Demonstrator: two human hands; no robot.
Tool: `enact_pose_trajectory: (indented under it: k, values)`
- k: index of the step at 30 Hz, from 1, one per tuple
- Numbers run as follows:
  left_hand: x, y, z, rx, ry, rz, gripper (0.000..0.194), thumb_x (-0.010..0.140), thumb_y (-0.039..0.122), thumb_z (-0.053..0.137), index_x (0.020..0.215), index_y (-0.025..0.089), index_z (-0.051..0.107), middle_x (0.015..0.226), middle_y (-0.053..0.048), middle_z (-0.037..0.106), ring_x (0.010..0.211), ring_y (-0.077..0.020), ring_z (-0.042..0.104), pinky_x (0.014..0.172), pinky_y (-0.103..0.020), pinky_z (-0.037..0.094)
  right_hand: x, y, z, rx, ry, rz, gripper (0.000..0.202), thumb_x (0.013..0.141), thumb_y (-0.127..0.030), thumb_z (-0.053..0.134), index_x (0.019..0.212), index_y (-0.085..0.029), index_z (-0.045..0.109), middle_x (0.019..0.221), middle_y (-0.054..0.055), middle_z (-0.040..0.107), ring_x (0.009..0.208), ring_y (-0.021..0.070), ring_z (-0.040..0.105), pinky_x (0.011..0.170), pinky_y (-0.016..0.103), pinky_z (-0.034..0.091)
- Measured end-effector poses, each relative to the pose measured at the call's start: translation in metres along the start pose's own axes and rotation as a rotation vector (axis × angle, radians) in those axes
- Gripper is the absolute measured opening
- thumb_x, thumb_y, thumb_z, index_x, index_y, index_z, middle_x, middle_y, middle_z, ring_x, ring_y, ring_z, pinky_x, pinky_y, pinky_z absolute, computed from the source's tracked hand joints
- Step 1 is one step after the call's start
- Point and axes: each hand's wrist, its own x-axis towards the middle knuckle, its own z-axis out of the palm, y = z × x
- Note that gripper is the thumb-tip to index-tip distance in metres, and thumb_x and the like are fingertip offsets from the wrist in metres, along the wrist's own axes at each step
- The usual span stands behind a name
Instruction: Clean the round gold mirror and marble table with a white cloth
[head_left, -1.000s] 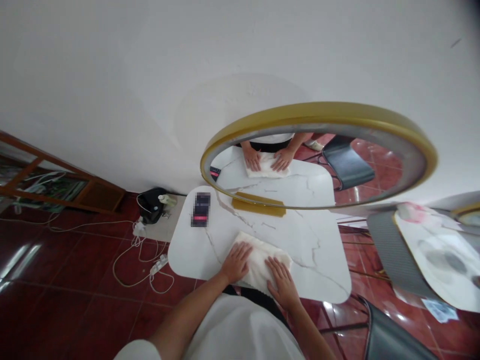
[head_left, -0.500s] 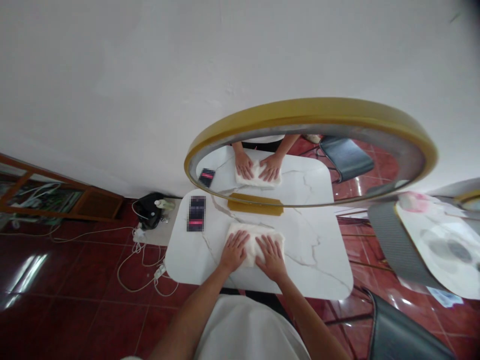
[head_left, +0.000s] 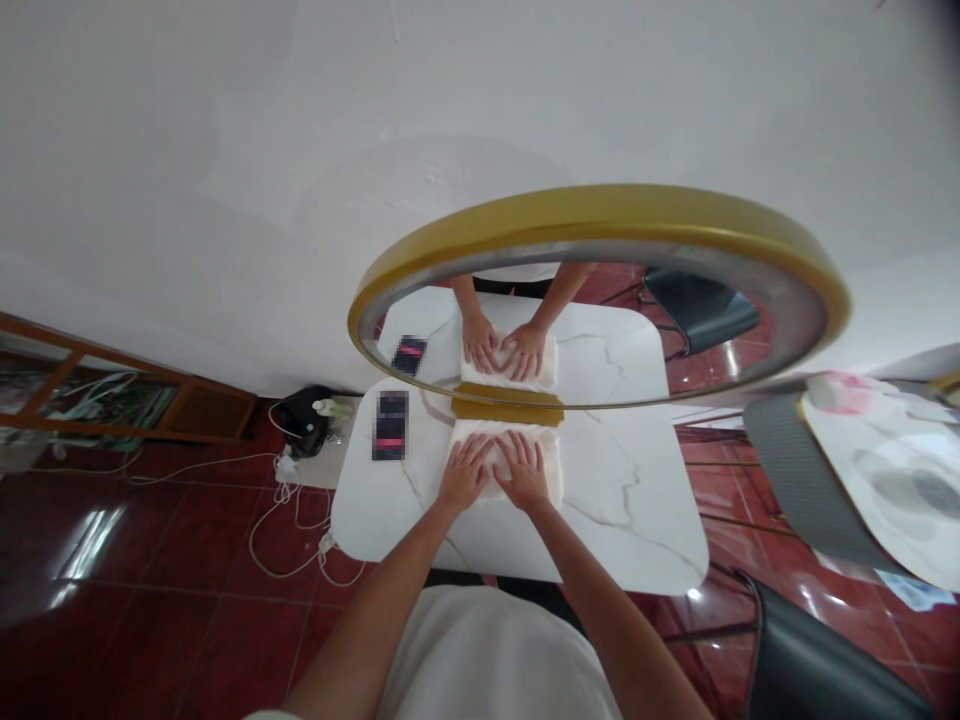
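A folded white cloth, perhaps a towel (head_left: 551, 470), lies flat on the white marble-patterned table (head_left: 622, 540). My left hand (head_left: 465, 475) rests on its left part, fingers stretched forward. Close beside it, my right hand (head_left: 523, 472) lies flat on the cloth's middle, fingers spread. Both hands press from above and grip nothing. Behind the cloth stands the gold base (head_left: 506, 405) of a round gold-framed mirror (head_left: 600, 215), which reflects the hands, cloth and table.
A dark, pixelated phone-like object (head_left: 391, 425) lies on the table's left side. Black chair (head_left: 825, 650) at lower right; grey-backed white seat (head_left: 885, 470) farther right. White cables (head_left: 289, 510) and a black bag-like item (head_left: 304, 420) are on the left.
The cloth has moved away from me, up against the mirror base. Both hands went forward with it, and my right hand shifted left, closer to my left hand.
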Motion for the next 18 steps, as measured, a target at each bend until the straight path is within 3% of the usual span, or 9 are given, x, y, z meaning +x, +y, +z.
enact_pose_trajectory:
  k: [4,9,18]
  values:
    - [-0.007,0.007,0.001,0.015,-0.024,-0.029,0.061,0.089,0.019,0.037,0.147,0.028,0.019,0.152,0.001,0.027,0.141,-0.0185,0.019,0.115,-0.045,0.02,-0.008,-0.001,0.003,-0.028,-0.018,-0.035,0.062,0.09,-0.047,0.041,0.146,-0.034,0.019,0.151,0.002,0.027,0.138,0.0253,0.023,0.112,0.051,0.008]
    - [-0.02,0.023,0.004,0.016,-0.076,0.001,0.064,0.088,0.018,0.037,0.147,0.027,0.016,0.153,0.002,0.023,0.142,-0.0188,0.016,0.115,-0.046,0.019,-0.032,0.014,-0.008,-0.038,-0.036,-0.071,0.064,0.09,-0.048,0.041,0.146,-0.037,0.014,0.152,0.0,0.025,0.138,0.0246,0.023,0.112,0.052,0.005]
    - [-0.044,0.088,0.026,-0.035,-0.13,0.114,0.068,0.087,0.018,0.038,0.148,0.026,0.011,0.155,0.001,0.018,0.143,-0.0202,0.011,0.115,-0.047,0.017,-0.112,0.058,-0.031,-0.077,-0.065,-0.04,0.069,0.087,-0.042,0.044,0.147,-0.032,0.011,0.152,0.0,0.022,0.14,0.0256,0.019,0.113,0.051,0.005]
